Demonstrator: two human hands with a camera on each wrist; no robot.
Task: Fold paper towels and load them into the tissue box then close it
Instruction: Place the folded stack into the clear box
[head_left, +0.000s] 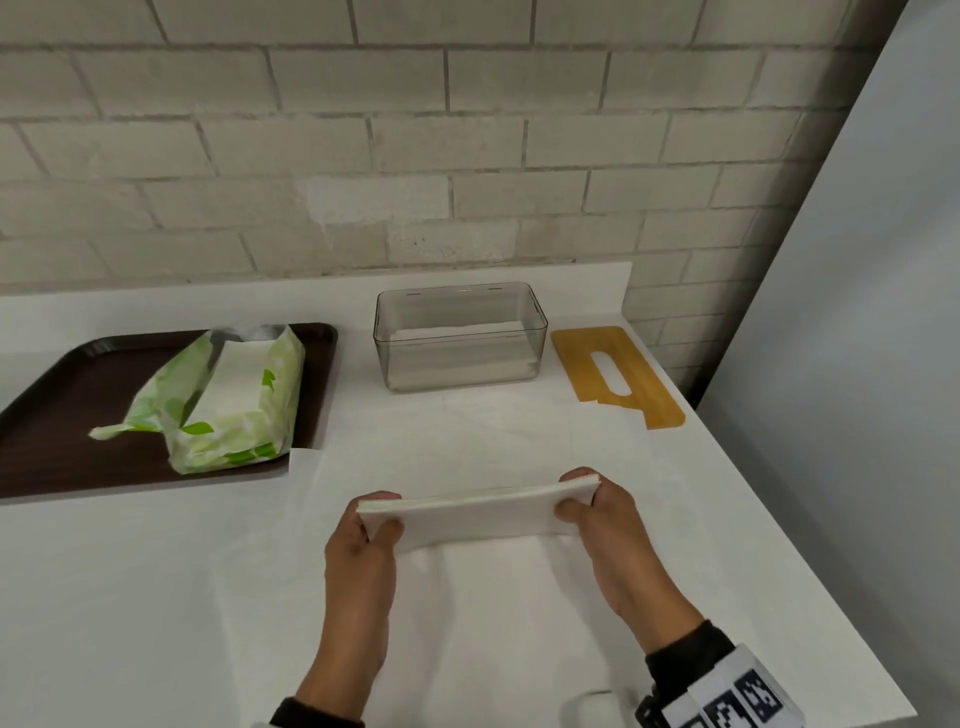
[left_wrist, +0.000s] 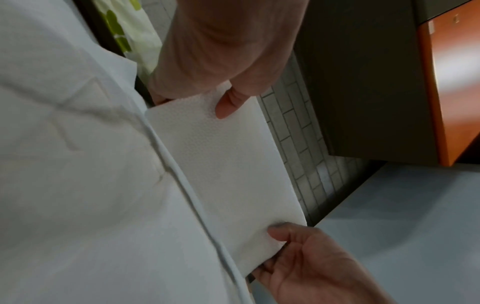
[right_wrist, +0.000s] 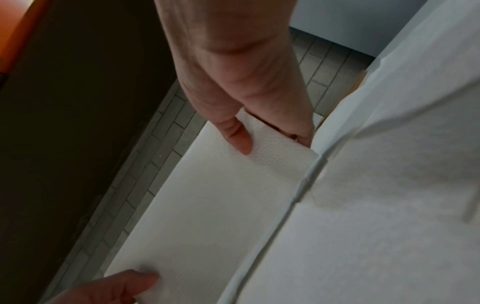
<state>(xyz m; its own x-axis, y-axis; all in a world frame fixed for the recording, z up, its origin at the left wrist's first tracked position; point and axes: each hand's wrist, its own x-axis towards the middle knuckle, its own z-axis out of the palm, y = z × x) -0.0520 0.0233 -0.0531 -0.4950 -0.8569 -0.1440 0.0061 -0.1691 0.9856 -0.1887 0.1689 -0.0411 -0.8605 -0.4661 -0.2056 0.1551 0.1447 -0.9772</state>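
- Both hands are up off the bench near its front edge, holding one folded stack of paper towels (head_left: 478, 512) between them – I see it lifted and roughly level.
- Left hand (head_left: 363, 551) pinches the stack's left end: thumb on the near face, fingers behind. Left wrist view shows the thumb tip pressed on the embossed paper (left_wrist: 207, 154).
- Right hand (head_left: 605, 525) pinches the right end the same way; thumb in front, fingers curled over the far edge. Right wrist cam confirms thumb flat on the towel (right_wrist: 221, 195).
- Under the hands a loose unfolded sheet (head_left: 493, 623) lies spread on the bench, w/ creases visible.
- Tissue box (head_left: 460, 335) – clear plastic, open top – sits toward the back edge of the bench, approx. centre. A low layer of white towels already lies in its bottom.
- Wooden lid (head_left: 615, 369) w/ a slot lies flat just right of the box, near the bench's right edge, not touching it.
- Dark tray (head_left: 47, 395) at the bench's left side carries an opened green-white towel pack (head_left: 234, 400), white sheets showing inside.
- Bench (head_left: 156, 597) is white; brick wall behind.
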